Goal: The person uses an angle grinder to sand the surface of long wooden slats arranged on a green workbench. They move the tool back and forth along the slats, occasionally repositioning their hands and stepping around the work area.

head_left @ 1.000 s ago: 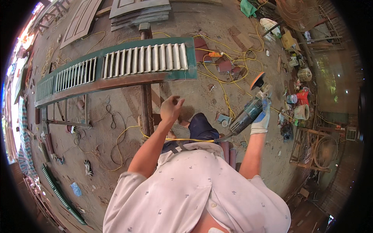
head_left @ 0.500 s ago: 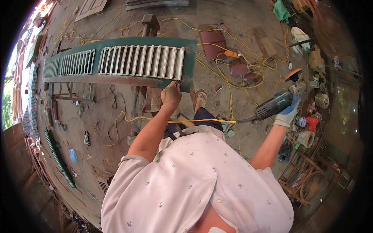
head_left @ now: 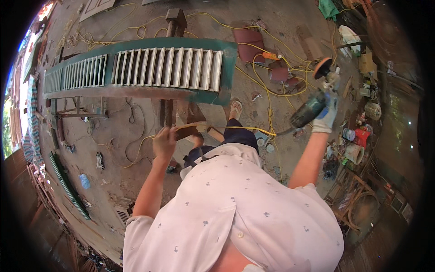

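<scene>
Cream round bucket has unclear contents; the gloved right grip clasps a dark, cylindrical, orange-disced sander; whether the left grip pinches anything is unclear.

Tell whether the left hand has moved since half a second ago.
Yes: the left hand has moved leftward and back, away from the panel.

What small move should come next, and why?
Probably guide the yellow cord aside with the left hand: it passes close by that hand and in front of the dark shorts, while the right hand holds the power sander away from the louvred panel.
</scene>
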### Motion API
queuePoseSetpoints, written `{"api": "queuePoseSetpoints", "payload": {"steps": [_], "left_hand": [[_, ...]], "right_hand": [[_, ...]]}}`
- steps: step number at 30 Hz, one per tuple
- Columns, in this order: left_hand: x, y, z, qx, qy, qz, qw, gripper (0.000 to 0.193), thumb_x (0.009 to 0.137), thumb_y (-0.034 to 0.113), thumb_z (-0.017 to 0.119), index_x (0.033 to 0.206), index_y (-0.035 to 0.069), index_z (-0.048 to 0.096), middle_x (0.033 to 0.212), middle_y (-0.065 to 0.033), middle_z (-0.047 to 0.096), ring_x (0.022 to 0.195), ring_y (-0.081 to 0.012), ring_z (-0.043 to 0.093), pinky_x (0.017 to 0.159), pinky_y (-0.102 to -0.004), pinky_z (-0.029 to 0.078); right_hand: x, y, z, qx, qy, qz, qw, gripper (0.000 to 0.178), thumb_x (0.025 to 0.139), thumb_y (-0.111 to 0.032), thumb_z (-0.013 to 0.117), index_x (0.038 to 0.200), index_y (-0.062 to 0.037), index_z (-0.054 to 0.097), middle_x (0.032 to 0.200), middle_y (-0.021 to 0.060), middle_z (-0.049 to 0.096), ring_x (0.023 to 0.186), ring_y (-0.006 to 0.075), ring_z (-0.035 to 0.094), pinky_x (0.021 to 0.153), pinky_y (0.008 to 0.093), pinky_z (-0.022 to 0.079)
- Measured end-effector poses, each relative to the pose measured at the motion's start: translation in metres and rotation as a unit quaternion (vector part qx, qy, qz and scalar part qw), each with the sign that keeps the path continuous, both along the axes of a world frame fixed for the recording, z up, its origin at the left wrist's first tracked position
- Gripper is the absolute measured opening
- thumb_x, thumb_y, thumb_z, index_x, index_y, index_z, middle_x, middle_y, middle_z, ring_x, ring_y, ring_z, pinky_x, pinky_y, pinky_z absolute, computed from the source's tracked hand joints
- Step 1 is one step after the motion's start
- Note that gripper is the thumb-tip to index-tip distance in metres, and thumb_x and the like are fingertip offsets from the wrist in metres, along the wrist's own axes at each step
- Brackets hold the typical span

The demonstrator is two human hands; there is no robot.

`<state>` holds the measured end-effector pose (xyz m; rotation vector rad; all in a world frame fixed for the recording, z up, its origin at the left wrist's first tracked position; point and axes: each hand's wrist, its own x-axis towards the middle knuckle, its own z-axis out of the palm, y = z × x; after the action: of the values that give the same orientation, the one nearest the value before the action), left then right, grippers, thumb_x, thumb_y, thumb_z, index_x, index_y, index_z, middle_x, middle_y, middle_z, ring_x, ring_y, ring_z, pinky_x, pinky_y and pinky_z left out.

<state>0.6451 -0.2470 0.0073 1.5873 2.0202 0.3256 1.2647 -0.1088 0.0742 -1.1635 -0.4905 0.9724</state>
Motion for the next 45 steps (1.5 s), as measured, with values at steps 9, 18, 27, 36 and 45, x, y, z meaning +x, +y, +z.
{"api": "queuePoseSetpoints", "payload": {"steps": [9,18,27,36,45], "left_hand": [[0.129,0.104,-0.039,0.140,0.003,-0.125,0.982,0.035,0.090,0.036,0.085,0.115,0.013,0.076,0.110,-0.0062,0.072,0.107,-0.0306,0.070,0.090,-0.0452,0.056],[0.136,0.124,-0.038,0.126,0.002,-0.241,0.962,0.008,0.092,0.020,0.079,0.097,0.014,0.082,0.097,-0.0024,0.072,0.097,-0.0287,0.069,0.080,-0.0452,0.054],[0.227,0.122,0.003,0.119,-0.123,-0.082,0.982,0.013,0.091,0.015,0.082,0.100,0.007,0.076,0.098,-0.0109,0.069,0.093,-0.0325,0.069,0.079,-0.0434,0.056],[0.153,0.133,-0.034,0.087,-0.020,0.102,0.991,0.033,0.093,0.023,0.086,0.123,0.012,0.078,0.112,-0.0085,0.073,0.101,-0.0287,0.075,0.084,-0.0401,0.059],[0.151,0.142,-0.033,0.035,0.013,-0.008,0.999,0.011,0.094,0.020,0.081,0.100,0.011,0.080,0.100,-0.0070,0.074,0.093,-0.0322,0.074,0.084,-0.0448,0.058]], "right_hand": [[-0.121,-0.058,0.022,-0.081,0.012,-0.037,0.996,0.048,0.097,-0.008,0.079,0.142,-0.0031,0.061,0.125,0.0120,0.073,0.102,0.0277,0.077,0.084,0.0436,0.066],[-0.027,-0.068,-0.009,-0.098,-0.004,-0.081,0.992,0.059,0.094,-0.004,0.081,0.149,-0.0053,0.057,0.128,0.0117,0.070,0.105,0.0262,0.074,0.085,0.0417,0.065],[0.051,-0.048,-0.052,-0.110,0.030,-0.105,0.988,0.064,0.094,-0.004,0.080,0.152,-0.0042,0.054,0.135,0.0129,0.068,0.112,0.0281,0.072,0.091,0.0447,0.066],[0.059,-0.031,-0.052,-0.142,0.063,-0.080,0.985,0.060,0.097,-0.007,0.078,0.152,-0.0035,0.053,0.141,0.0165,0.066,0.119,0.0321,0.072,0.091,0.0482,0.066],[0.051,0.006,-0.054,-0.123,0.081,-0.086,0.985,0.059,0.095,-0.005,0.079,0.150,-0.0017,0.056,0.139,0.0145,0.068,0.117,0.0299,0.073,0.094,0.0461,0.064]]}}
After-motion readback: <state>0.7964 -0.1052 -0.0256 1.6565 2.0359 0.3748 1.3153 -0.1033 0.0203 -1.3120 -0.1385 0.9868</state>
